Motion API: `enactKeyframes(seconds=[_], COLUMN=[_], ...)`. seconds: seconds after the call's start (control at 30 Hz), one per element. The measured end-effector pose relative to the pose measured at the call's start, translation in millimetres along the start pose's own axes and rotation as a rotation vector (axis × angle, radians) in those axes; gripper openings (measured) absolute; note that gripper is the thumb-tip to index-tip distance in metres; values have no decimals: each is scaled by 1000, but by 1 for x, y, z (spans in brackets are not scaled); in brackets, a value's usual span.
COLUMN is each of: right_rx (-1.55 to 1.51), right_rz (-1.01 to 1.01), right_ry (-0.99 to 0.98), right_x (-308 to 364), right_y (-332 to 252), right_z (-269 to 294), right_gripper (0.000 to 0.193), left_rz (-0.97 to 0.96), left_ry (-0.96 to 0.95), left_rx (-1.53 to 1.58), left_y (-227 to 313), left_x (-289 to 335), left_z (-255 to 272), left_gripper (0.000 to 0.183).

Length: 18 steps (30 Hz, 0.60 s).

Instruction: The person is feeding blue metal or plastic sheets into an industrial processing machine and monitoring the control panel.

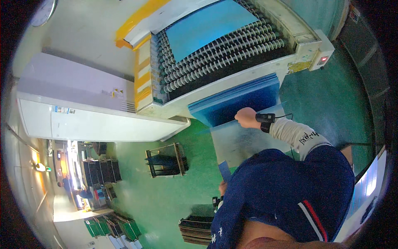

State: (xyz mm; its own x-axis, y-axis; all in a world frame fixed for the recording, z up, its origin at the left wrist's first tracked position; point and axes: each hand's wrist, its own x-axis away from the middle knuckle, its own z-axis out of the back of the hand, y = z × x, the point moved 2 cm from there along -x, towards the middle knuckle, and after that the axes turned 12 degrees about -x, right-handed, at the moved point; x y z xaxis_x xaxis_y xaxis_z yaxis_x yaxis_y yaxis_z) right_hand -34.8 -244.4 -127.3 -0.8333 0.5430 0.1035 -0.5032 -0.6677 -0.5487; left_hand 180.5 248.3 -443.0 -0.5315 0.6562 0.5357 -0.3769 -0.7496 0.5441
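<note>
My right hand [247,117] is closed, reaching to the front of a stack of blue flat panels [236,99] leaning against a roller machine. Just under it spreads a greyish, see-through-looking sheet or board [238,143]; whether the fingers grip its edge or something else, I cannot make out. A black device with a cable is strapped to that wrist. Low beside my jacket, my left hand [223,189] is closed on a blue flat piece [224,171], partly hidden by my body. Another blue panel [211,25] lies on the machine's rollers [224,62].
A white cabinet [91,120] adjoins the machine at left. On the green floor stand a slotted rack [166,160] and a pile of brown-edged boards [196,230]. More racks [101,171] and a person [85,193] are far left. A box with a red light [324,59] sits at the machine's right corner.
</note>
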Motion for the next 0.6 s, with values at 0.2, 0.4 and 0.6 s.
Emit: enactKeyframes(seconds=[0.2, 0.4, 0.6], right_rx=[-240, -517, -1768], right_rz=[30, -133, -96], right_ry=[139, 403, 659], right_x=[10, 47, 51], right_y=[-6, 12, 6], right_z=[29, 130, 158], right_gripper=[19, 32, 25], left_rz=[29, 116, 228], left_ry=[-53, -15, -40], left_rx=[-245, -139, -182], left_y=[4, 113, 116], left_x=[2, 31, 46], left_z=[1, 25, 42], left_gripper=[37, 37, 34])
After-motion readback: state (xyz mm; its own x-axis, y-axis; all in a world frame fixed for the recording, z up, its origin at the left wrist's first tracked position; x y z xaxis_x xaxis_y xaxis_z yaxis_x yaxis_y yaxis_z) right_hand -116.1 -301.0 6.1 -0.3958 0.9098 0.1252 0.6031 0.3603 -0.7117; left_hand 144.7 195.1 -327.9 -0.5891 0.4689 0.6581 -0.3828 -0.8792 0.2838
